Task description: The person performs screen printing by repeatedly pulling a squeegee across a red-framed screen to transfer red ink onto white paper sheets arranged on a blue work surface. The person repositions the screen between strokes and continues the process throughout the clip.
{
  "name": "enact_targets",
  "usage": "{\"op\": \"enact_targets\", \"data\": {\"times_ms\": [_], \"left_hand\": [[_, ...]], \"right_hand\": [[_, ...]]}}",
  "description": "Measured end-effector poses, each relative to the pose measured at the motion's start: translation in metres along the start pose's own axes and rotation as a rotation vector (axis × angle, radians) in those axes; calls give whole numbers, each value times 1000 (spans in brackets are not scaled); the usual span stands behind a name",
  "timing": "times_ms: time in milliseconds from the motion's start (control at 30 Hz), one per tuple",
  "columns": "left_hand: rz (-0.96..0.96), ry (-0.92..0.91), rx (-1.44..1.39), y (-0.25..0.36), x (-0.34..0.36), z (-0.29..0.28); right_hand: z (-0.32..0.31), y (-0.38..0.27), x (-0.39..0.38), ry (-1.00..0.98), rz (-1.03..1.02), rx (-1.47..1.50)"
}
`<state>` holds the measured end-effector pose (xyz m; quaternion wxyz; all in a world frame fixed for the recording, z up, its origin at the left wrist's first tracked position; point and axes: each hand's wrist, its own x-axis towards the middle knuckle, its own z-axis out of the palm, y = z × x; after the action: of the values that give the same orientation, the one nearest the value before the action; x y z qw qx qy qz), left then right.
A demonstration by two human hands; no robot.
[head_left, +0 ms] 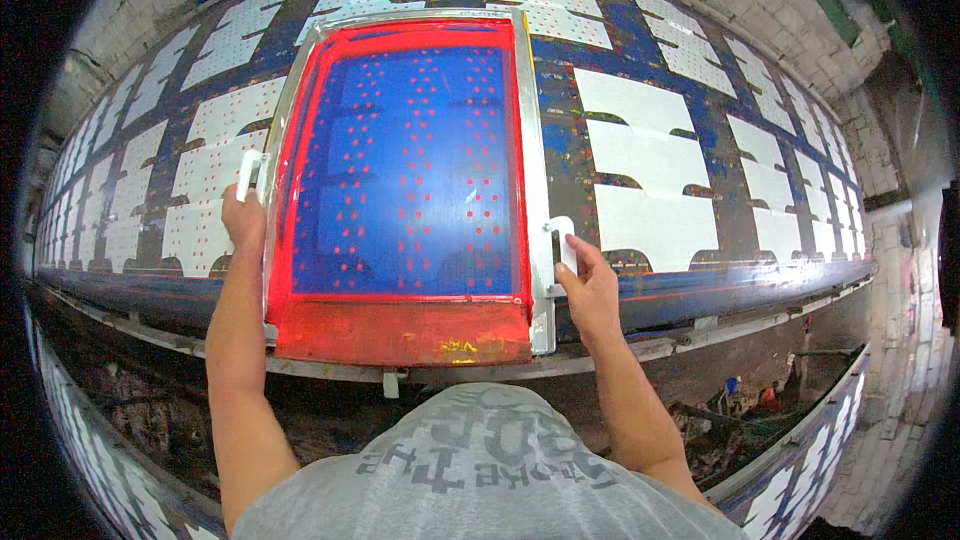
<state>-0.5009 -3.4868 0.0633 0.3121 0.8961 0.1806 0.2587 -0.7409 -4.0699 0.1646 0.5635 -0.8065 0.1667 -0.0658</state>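
Head view: one rectangular blue screen (400,170), glossy, red-dotted and red-smeared inside a pale rigid frame (535,190), lies over the paint-stained table (555,130), long axis pointing away from the person (480,475), its white side handles (246,174) grasped by the left hand (244,219) and the right hand (590,292).

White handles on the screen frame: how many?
2: left handle on the left side of the frame, right handle lower on its right side. Both partly covered; no others show.
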Motion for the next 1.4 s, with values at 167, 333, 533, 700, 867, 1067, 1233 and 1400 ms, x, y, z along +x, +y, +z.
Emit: {"op": "enact_targets", "data": {"times_ms": [167,333,533,700,867,1067,1233,1400], "left_hand": [[-5,-4,-73,-1,-6,-2],[-8,-26,-14,-4,-1,-5],[-123,-79,-162,14,7,-15],[-256,-124,-281,74,-2,-10],[-197,-88,-323,156,-51,28],[-125,-41,-353,267,-141,81],[-152,-49,-398,337,-217,110],[-195,-32,-519,383,-266,132]], "right_hand": [[0,-21,-1,-62,93,-16],[-8,-46,-6,-82,60,34],[-27,-67,-5,-66,-73,95],[-77,-63,18,-9,-87,-125],[-149,-29,50,59,-131,-253],[-258,24,81,100,-54,-252],[-342,62,90,154,19,-210],[-402,89,94,155,41,-188]]}}
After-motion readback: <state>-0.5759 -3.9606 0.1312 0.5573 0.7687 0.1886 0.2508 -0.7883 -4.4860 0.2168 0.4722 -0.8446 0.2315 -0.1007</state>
